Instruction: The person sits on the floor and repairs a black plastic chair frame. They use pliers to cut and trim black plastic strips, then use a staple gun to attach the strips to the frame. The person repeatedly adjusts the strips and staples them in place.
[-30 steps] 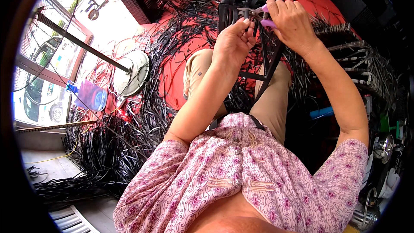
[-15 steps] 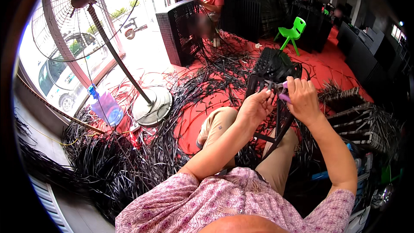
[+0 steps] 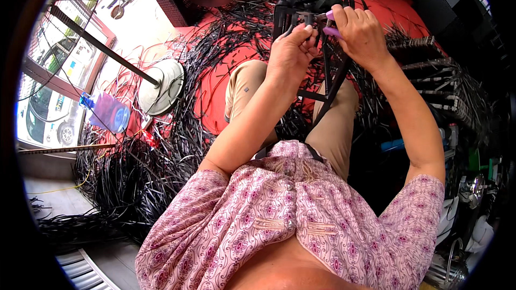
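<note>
Far left of the frame (image 3: 301,13), a water bottle (image 3: 106,114) is lying on the floor beside a fan base (image 3: 164,78), whose pole (image 3: 102,45) is slanting up and away from it. Between these and the frame, loose black strips (image 3: 134,177) are sprawling in heaps over the red mat (image 3: 215,86). The left hand (image 3: 290,51) is reaching up with the forearm rising steeply from the lap, wrist bent forward, its fingers (image 3: 306,32) curling narrowly and pinching a black strip right at the frame's front bar. The frame itself, a black woven piece, is standing upright between the knees, just ahead of both hands. The right hand (image 3: 360,32) is coming in from the frame's right side, elbow bent and forearm angling up, fingers closing around purple-handled pliers (image 3: 329,21) whose tip is meeting the bar just beside the left fingertips. Right of the frame, stacked black racks (image 3: 435,75) are sitting on the mat.
</note>
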The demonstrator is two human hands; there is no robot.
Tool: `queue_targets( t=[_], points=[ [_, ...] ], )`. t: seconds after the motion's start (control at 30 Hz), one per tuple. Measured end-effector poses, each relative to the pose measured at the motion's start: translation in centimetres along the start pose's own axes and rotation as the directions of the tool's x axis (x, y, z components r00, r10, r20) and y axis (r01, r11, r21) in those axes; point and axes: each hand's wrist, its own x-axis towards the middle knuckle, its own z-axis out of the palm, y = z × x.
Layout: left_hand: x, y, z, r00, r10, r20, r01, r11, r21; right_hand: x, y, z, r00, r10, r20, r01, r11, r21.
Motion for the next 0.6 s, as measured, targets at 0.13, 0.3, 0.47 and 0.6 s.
queue_targets(
  t=[0.13,0.3,0.47,0.6],
  points=[
    [0.2,-0.1,-0.5,1.000,0.006,0.008,-0.006,1.000,0.009,-0.1,-0.4,-0.1,1.000,0.005,0.009,-0.005,1.000,-0.013],
    [0.5,-0.1,-0.7,0.999,-0.033,0.033,0.033,0.999,0.005,0.0,-1.2,-0.7,0.998,0.059,0.004,-0.059,0.998,-0.012],
    [0.3,0.0,-0.2,1.000,-0.002,0.015,0.002,1.000,0.011,-0.6,-0.6,0.1,0.998,0.055,0.039,-0.053,0.998,-0.034],
    [0.4,0.4,-0.8,0.996,0.005,0.085,-0.007,1.000,0.018,-0.7,-0.5,0.2,0.986,0.086,0.146,-0.083,0.996,-0.023]
  ],
)
